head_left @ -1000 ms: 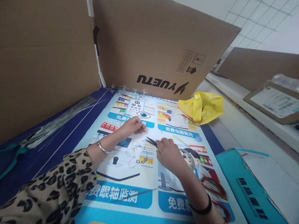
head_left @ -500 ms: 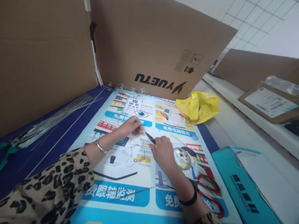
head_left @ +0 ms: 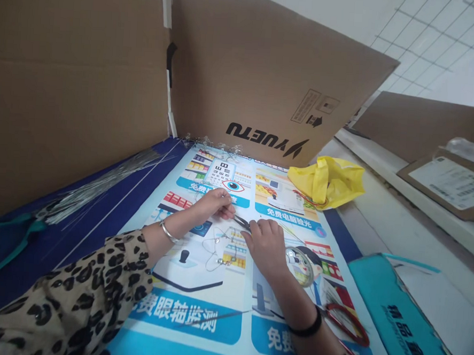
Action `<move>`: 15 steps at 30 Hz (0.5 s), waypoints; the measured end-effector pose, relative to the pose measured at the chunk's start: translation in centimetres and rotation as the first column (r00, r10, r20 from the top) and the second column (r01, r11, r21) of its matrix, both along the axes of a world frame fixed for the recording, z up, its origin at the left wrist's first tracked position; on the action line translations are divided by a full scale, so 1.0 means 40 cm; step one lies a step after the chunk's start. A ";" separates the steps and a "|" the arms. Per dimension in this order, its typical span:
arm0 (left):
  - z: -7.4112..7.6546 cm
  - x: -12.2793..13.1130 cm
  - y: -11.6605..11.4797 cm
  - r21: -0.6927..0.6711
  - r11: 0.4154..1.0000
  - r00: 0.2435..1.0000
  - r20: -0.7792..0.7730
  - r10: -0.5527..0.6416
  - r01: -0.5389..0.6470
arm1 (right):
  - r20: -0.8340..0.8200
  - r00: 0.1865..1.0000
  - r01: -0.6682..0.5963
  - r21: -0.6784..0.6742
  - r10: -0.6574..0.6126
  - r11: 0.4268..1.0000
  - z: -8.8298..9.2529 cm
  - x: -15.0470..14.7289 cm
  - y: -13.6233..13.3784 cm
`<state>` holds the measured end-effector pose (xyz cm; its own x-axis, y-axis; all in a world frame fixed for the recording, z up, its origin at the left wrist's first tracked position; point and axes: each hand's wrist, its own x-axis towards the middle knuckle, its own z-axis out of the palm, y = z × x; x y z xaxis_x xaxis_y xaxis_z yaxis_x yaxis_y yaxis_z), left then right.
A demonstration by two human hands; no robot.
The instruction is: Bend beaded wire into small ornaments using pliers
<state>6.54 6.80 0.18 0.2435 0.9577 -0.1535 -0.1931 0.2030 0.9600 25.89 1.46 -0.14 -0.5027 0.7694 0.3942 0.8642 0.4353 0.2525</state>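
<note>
My left hand [head_left: 219, 204] is closed in a pinch over the printed sheet, on what looks like a thin wire; most of it is hidden by the fingers. My right hand [head_left: 265, 246] grips a pair of pliers [head_left: 241, 221], whose narrow jaws reach the fingertips of my left hand. Just below both hands lies a looped thin wire with small clear beads [head_left: 223, 261]. Beside my right wrist sits a round clear dish [head_left: 310, 259]. Scissors with red handles [head_left: 350, 322] lie partly behind my right forearm.
A bundle of silvery wires [head_left: 100, 185] lies at the left near a teal-edged item [head_left: 20, 239]. Tall cardboard panels [head_left: 268, 67] stand behind, with beaded wire pieces [head_left: 223, 147] at their foot. A yellow bag [head_left: 328, 183] and a teal box [head_left: 393, 315] are at the right.
The pliers' jaws have come up to the left fingertips, where a gap showed before. The whole view has shifted, so the scene sits farther right.
</note>
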 end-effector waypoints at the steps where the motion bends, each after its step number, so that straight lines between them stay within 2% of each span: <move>1: 0.001 0.001 -0.001 -0.004 1.000 1.000 -0.001 -0.010 0.010 | 0.015 1.000 -0.005 0.011 0.005 1.000 0.001 0.000 0.001; 15: 0.005 0.000 -0.012 -0.104 0.989 0.995 0.004 -0.101 0.101 | 0.131 0.990 -0.066 0.130 0.049 0.989 -0.003 0.017 0.006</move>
